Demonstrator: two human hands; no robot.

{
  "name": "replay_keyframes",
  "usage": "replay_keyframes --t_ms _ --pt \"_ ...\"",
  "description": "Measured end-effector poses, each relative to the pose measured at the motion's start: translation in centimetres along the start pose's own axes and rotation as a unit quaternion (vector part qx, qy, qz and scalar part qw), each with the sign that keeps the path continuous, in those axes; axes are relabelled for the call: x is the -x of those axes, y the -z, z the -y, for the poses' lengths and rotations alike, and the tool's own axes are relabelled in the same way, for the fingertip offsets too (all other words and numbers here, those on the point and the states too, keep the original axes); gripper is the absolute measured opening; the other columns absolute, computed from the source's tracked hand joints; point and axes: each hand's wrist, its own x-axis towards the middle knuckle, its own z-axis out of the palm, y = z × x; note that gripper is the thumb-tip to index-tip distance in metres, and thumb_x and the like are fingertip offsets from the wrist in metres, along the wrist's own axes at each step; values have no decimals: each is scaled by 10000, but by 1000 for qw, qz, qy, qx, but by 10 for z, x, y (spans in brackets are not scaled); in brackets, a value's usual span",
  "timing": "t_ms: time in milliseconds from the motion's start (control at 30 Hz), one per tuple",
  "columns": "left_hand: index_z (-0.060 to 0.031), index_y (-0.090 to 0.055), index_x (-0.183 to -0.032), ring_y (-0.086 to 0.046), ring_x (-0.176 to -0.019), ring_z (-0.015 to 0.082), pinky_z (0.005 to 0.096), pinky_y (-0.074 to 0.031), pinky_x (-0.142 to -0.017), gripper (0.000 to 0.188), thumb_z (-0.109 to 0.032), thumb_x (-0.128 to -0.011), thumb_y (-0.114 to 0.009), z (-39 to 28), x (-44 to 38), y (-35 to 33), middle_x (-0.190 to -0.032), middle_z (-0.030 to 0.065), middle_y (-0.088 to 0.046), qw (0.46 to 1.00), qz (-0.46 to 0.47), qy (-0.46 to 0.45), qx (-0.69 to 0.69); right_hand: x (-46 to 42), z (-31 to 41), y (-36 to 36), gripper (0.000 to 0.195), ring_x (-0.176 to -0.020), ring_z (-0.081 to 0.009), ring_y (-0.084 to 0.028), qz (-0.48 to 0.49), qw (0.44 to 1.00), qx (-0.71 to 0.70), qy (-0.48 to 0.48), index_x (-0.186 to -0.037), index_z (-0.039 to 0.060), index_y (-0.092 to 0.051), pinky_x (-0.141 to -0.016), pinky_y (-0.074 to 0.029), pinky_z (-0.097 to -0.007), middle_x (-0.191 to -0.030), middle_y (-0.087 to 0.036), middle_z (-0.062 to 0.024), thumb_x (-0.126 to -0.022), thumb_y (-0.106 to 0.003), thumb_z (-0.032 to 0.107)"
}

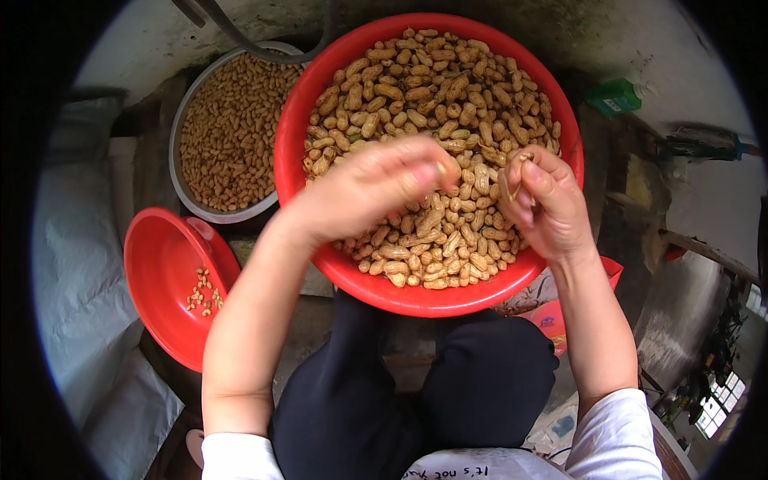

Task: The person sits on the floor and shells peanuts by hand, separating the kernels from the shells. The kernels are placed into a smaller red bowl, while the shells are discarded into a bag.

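A large red plastic basin (429, 303) full of wet, unshelled peanuts (420, 96) stands before me. Over its middle, my left hand (384, 183) is blurred by movement, its thumb and fingertips close together; whether anything is between them cannot be told. My right hand (540, 192) is above the basin's right side, its thumb and fingers closed on a small, thin piece, perhaps a peanut stem or shell scrap. Beneath both hands lie more peanuts.
At the upper left, a grey-rimmed round basin (177, 162) holds many peanuts, with a grey hose (240, 39) over its rim. A smaller red basin (153, 270) with a few pieces sits tilted at left. A green bottle (615, 98) is by the wall.
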Motion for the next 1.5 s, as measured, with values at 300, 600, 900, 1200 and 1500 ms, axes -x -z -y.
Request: replay_keyframes --t_ms 300,600,900,1200,1500 --pt "-68 -566 -712 -459 -526 69 202 -313 -438 239 -261 -853 -581 -6 16 35 -596 -44 -465 966 -179 151 107 -18 -19 -51 279 -695 -377 -635 -75 683 721 93 -784 -25 -580 -625 -513 -429 -755 -630 -209 -869 -582 241" --pt "18 -662 -973 -497 -646 43 193 -392 -566 265 -164 -788 -711 -20 18 30 -706 0 -589 955 -228 115 -151 -35 -1 -20 171 -574 -39 -430 -19 929 369 20 -816 17 -559 -489 -320 -197 -638 -458 37 -896 -584 166" --pt "-5 -683 -939 -642 -718 297 365 -501 -674 235 -120 -733 -689 1 -21 12 -764 189 -646 841 -131 102 -516 -35 17 -17 180 -549 -40 -525 -57 953 297 -2 -959 -28 -615 -450 -381 -171 -766 -653 -52 -885 -575 131" --pt "44 -651 -788 -543 -547 83 236 -433 -509 138 -84 -762 -695 -24 -33 24 -630 53 -607 932 -150 25 -330 -64 14 -50 205 -657 -256 -645 -32 834 542 103 -909 -37 -657 -620 -484 -345 -704 -627 -197 -817 -588 133" --pt "30 -686 -840 -578 -693 50 199 -458 -642 223 -184 -793 -725 -26 -32 25 -719 1 -638 980 -49 118 -152 -54 24 -35 207 -496 -39 -414 -37 977 206 25 -887 54 -576 -439 -292 -170 -749 -561 6 -945 -507 240"
